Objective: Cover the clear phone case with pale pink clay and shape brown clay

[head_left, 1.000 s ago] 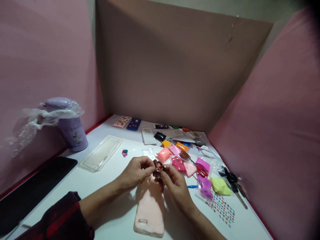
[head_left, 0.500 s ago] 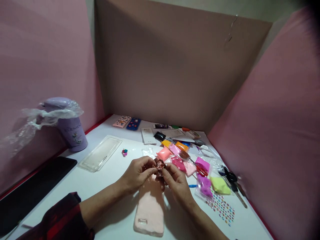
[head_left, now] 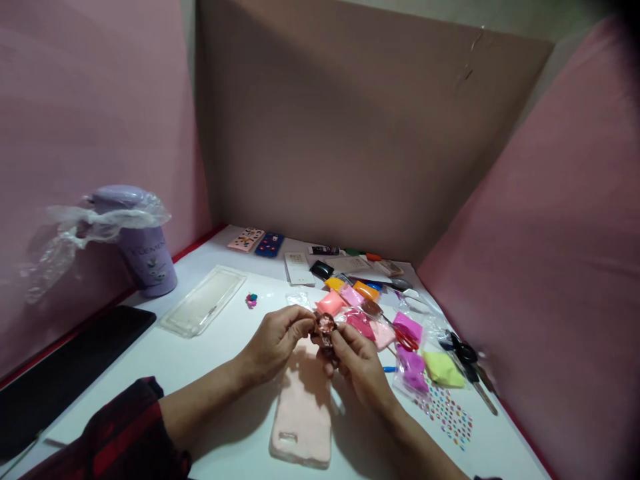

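Note:
Just above the table, my left hand (head_left: 275, 341) pinches the left edge of a small, shiny, crumpled brown packet (head_left: 325, 325). Fingers and thumb of my right hand (head_left: 361, 363) close around its right and lower side. A paler pinkish patch shows in its middle; its exact contents I cannot make out. Below the hands lies a phone case (head_left: 303, 417) with a lumpy pale pink coating and a small camera cutout near its close end. Its far end is partly hidden by my hands.
Colourful clay packets (head_left: 331, 303), red scissors (head_left: 406, 339), black-handled scissors (head_left: 465, 350) and loose gems (head_left: 447, 413) lie on the right. Left are a clear tray (head_left: 203, 303), a small colourful lump (head_left: 251, 300), a black phone-like slab (head_left: 75, 360) and a purple tumbler (head_left: 147, 260).
The brown packet has been turned between my fingers, and its pinkish middle now faces up more. My left fingertips have shifted to its edge. The whole view has moved slightly.

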Available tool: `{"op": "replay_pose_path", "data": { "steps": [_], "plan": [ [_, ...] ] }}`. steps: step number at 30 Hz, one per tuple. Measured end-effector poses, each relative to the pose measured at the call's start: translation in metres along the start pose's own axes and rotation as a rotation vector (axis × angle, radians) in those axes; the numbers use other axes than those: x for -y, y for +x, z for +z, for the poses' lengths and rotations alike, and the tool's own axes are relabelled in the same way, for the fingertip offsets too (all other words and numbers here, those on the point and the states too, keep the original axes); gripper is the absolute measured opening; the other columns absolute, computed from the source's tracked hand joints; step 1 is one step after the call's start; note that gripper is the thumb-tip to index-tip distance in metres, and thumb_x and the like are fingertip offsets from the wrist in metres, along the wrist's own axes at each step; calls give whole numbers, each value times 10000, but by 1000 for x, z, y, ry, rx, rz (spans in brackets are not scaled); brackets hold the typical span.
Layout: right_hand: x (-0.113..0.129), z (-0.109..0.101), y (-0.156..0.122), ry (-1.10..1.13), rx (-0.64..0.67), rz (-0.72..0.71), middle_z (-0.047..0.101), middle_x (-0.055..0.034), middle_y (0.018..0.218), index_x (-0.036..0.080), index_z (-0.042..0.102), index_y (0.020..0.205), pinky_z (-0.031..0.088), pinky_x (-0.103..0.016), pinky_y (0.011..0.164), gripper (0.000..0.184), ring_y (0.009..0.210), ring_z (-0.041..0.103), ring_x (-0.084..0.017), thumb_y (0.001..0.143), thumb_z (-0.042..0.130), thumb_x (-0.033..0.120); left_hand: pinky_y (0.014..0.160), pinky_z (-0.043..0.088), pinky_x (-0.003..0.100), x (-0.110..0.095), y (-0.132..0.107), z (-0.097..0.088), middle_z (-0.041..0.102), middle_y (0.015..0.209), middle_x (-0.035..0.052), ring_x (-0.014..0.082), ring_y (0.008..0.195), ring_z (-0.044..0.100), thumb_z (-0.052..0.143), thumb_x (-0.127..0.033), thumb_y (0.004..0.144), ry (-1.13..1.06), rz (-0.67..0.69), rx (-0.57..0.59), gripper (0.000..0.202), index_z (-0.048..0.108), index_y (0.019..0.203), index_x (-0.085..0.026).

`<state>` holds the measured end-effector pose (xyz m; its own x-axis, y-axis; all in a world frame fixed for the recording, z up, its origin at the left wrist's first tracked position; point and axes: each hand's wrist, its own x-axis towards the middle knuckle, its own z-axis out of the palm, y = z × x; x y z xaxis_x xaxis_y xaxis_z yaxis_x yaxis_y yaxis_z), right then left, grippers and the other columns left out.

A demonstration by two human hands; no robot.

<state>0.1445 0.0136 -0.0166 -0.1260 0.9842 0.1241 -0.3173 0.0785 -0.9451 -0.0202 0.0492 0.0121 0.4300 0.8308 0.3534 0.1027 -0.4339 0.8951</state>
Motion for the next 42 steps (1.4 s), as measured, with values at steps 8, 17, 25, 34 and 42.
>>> {"op": "replay_pose_path", "data": {
  "steps": [8,17,25,34,42],
  "plan": [
    [-5,1,-2,110,-37,51,587,3,658,165,628,849,375,-192,411,241,434,475,-70,811,646,402,719,469,278,3,-1,1,638,849,41,151,791,587,561,-155,835,160,208,-62,118,641,920,-174],
    [-7,-3,-1,94,14,29,616,-8,695,170,616,878,385,-197,421,240,454,501,-75,800,662,393,633,455,267,3,-3,5,623,773,37,144,709,555,608,-121,783,293,273,-120,82,642,848,-157],
    [-7,-2,-3,-20,18,-52,605,-3,687,175,611,875,387,-203,442,227,479,495,-80,829,629,396,541,400,248,2,-5,8,566,669,19,114,577,475,546,-182,819,447,236,-62,106,622,761,-134],
    [-7,-1,-3,-82,75,-58,588,3,681,174,623,886,404,-207,415,259,469,495,-86,811,639,422,499,352,220,8,-7,8,533,625,-13,93,533,448,525,-95,716,440,189,-66,86,533,665,-163],
    [-4,-2,-4,-87,23,-35,622,-30,746,166,643,899,395,-204,464,217,574,525,-106,844,612,373,456,428,219,-6,-1,5,632,623,13,108,515,547,576,-285,779,-48,-160,-13,171,555,682,-146]
  ]
}}
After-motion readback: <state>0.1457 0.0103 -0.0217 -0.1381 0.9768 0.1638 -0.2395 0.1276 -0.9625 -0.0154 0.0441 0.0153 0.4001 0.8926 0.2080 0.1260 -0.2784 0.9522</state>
